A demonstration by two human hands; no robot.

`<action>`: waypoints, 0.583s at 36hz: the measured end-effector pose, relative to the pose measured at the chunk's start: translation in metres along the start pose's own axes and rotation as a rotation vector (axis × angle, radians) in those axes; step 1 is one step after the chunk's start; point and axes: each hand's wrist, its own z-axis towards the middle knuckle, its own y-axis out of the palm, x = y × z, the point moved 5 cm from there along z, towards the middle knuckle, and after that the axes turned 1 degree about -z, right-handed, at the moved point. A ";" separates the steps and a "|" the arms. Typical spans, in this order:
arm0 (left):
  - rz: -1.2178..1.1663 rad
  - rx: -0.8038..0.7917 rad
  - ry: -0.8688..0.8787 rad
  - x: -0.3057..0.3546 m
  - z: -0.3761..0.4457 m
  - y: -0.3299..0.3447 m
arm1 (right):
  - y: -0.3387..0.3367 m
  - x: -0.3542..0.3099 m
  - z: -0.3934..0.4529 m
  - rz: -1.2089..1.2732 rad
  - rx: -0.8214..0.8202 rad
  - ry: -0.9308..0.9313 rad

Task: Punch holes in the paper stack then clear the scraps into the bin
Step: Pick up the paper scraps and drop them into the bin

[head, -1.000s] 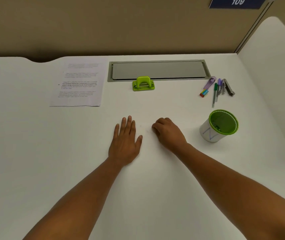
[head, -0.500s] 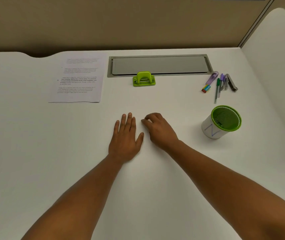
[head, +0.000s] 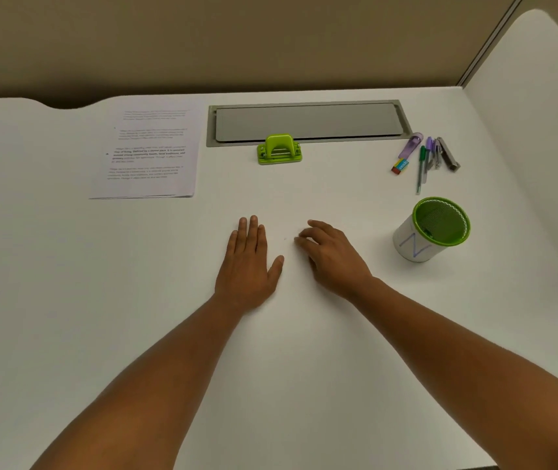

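Judging by the layout, the punching looks done and the person is on scrap cleanup. With the green hole punch (head: 279, 149) as landmark: the paper stack (head: 150, 154) lies flat to its left, well apart from both hands. Nearer the camera than the punch, the left hand (head: 248, 262) rests flat on the desk (head: 67, 300), fingers straight and together. Just beside it, the right hand (head: 333, 254) has loosely curled fingers that seem to be sweeping; a tiny speck (head: 285, 238) sits between the hands, maybe a scrap, too small to say. The bin (head: 433, 228), a green-lined cup, stands right of the punch and nearer. Any scraps left need gathering and dropping there.
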 end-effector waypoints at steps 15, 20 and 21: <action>0.002 0.038 0.107 -0.012 -0.003 0.001 | -0.013 0.031 -0.029 0.099 0.106 0.468; 0.000 0.049 0.112 -0.012 -0.003 0.003 | -0.004 0.023 -0.027 0.005 0.015 0.523; -0.001 0.052 0.113 -0.012 -0.003 0.003 | -0.002 0.018 -0.025 0.000 0.012 0.507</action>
